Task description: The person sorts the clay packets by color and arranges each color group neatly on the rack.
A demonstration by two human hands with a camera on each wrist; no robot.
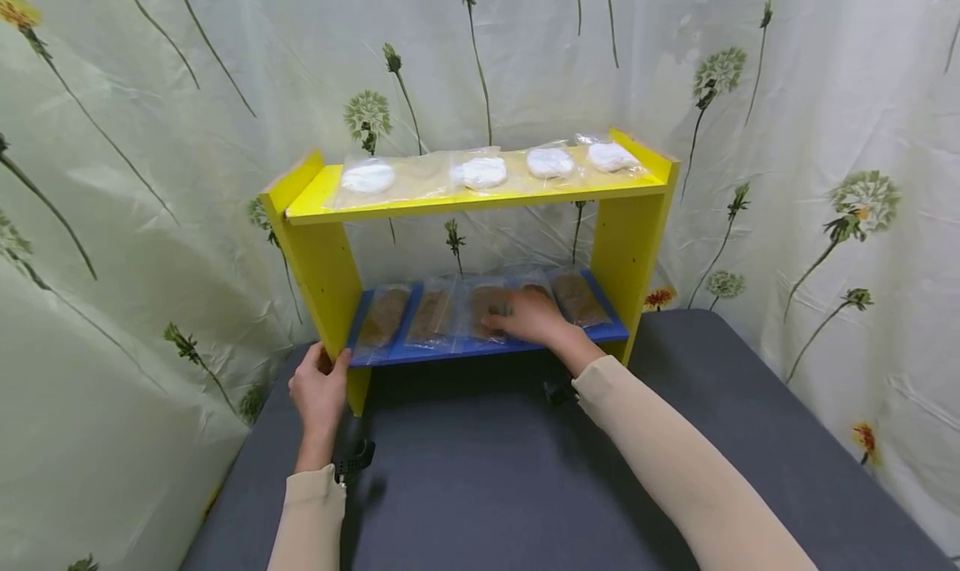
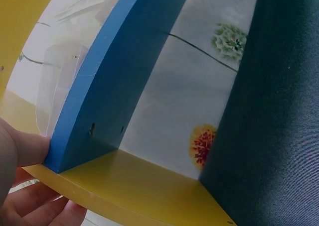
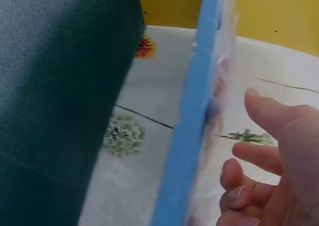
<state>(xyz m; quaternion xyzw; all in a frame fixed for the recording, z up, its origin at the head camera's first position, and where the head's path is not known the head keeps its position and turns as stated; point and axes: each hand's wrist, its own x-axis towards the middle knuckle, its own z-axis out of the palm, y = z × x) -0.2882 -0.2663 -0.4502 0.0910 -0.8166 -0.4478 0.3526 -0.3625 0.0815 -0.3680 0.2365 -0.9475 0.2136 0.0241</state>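
A small yellow shelf unit [image 1: 633, 246] with a blue lower shelf [image 1: 420, 355] stands on a dark surface. My left hand [image 1: 319, 388] grips the unit's left side panel [image 1: 318, 283]. In the left wrist view, the thumb [image 2: 31, 147] presses at the blue shelf's end and the fingers curl behind the yellow panel. Several clear bags of something flat and brown lie in a row on the blue shelf, such as the leftmost brown bag [image 1: 384, 317]. Over the middle-right ones reaches my right hand [image 1: 528, 315], fingers loosely bent with nothing between them in the right wrist view.
Along the yellow top shelf [image 1: 480, 199] lie several clear bags with round white contents, including a white-filled bag [image 1: 483, 172]. Behind the unit hangs a flower-printed curtain [image 1: 517, 62]. The dark surface [image 1: 465, 471] extends in front and to the right.
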